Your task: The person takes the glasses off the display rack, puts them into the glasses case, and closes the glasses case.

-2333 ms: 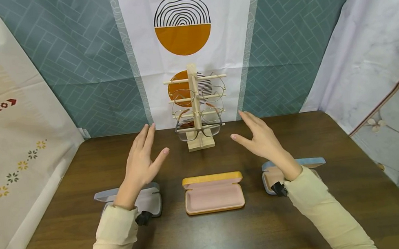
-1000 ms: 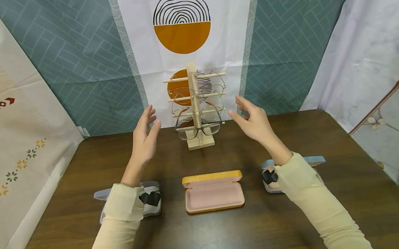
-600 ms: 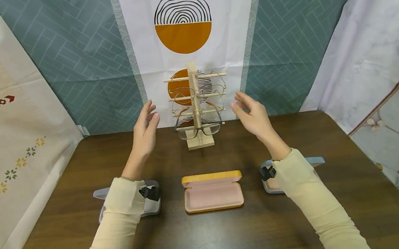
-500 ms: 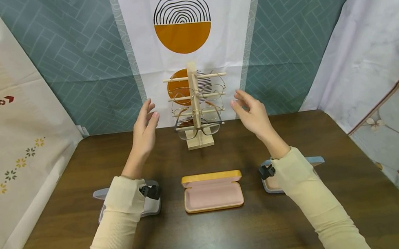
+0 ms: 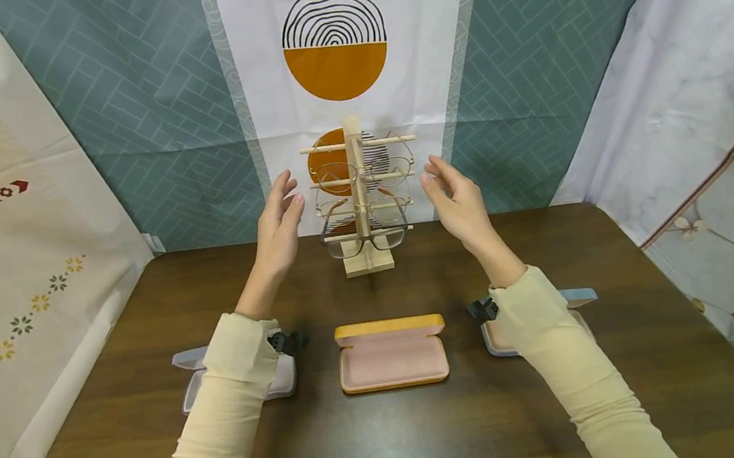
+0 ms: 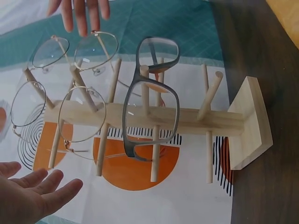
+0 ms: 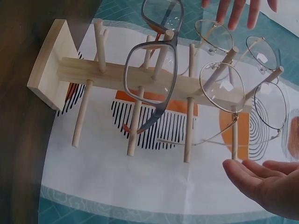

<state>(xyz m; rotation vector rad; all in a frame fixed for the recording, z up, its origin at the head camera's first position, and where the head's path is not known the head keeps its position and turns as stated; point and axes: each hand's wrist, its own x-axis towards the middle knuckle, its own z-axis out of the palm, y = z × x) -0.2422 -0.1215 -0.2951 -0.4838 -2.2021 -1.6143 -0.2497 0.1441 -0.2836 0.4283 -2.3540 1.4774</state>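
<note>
A wooden glasses stand (image 5: 369, 268) with crosswise pegs rises at the back of the table. It carries three pairs of glasses: thin round metal glasses (image 6: 46, 69) at the top, gold-rimmed glasses (image 6: 97, 71) below them, and dark grey glasses (image 7: 174, 42) with orange-brown temple tips lowest. My left hand (image 5: 280, 227) is held up left of the stand, palm inward, fingers slightly bent. Mirroring it on the right is my right hand (image 5: 462, 207). Both wrist views show gaps between the hands and the upper glasses; neither hand holds anything.
An open yellow glasses case (image 5: 389, 327) with pink lining lies in front of the stand. Open blue-grey case (image 5: 190, 359) and open light-blue case (image 5: 579, 296) sit partly under the left and right forearms. A patterned cloth (image 5: 343, 114) hangs behind the stand.
Both hands have moved forward and inward, nearer the stand's upper part, and their spread fingers have bent a little. The glasses and cases have stayed where they were.
</note>
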